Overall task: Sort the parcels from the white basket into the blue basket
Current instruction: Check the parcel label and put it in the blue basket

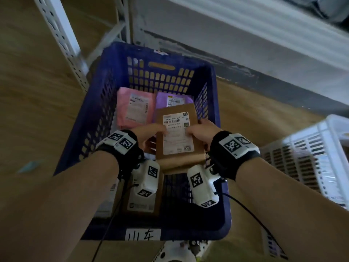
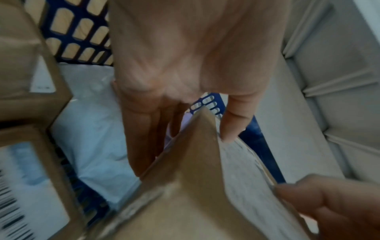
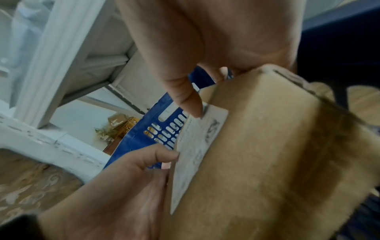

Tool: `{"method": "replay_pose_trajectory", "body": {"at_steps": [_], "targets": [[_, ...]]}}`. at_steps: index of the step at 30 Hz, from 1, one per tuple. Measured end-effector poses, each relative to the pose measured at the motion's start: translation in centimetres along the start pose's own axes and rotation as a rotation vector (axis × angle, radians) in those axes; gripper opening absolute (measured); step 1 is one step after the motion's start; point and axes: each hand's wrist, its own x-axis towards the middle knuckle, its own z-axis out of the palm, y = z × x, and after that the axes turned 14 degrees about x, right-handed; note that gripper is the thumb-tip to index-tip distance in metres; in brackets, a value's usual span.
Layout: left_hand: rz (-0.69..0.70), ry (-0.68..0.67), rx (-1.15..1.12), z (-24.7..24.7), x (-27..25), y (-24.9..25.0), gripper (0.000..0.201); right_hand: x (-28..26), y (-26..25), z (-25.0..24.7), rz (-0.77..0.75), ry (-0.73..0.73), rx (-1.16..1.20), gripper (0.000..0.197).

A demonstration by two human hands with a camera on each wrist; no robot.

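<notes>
A brown cardboard parcel (image 1: 177, 137) with a white label is held over the inside of the blue basket (image 1: 105, 95), label up. My left hand (image 1: 151, 133) grips its left edge, thumb on the label and fingers underneath. My right hand (image 1: 202, 133) grips its right edge the same way. In the left wrist view the parcel (image 2: 195, 186) fills the lower middle with my left hand (image 2: 185, 105) round its edge. In the right wrist view the parcel (image 3: 267, 154) sits under my right hand (image 3: 205, 56). The white basket (image 1: 311, 154) stands to the right.
Inside the blue basket lie a pink mailer (image 1: 135, 108), a purple mailer (image 1: 173, 99), another brown box (image 1: 143, 203) near the front and a pale blue bag (image 2: 92, 129). A white metal shelf frame (image 1: 60, 35) rises at back left. The floor is wooden.
</notes>
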Motion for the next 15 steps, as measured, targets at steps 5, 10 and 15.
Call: {"method": "replay_pose_trajectory", "body": {"at_steps": [5, 10, 15], "targets": [[0.108, 0.081, 0.077, -1.4, -0.2, 2.1, 0.015, 0.7, -0.7, -0.4, -0.053, 0.054, 0.106, 0.064], [-0.016, 0.07, 0.387, -2.9, -0.9, 1.0, 0.01, -1.1, 0.1, 0.2, 0.049, -0.113, -0.041, 0.086], [-0.087, -0.006, 0.747, -3.2, -2.5, -0.1, 0.022, -1.4, 1.7, 1.7, 0.066, -0.213, -0.221, 0.121]]}}
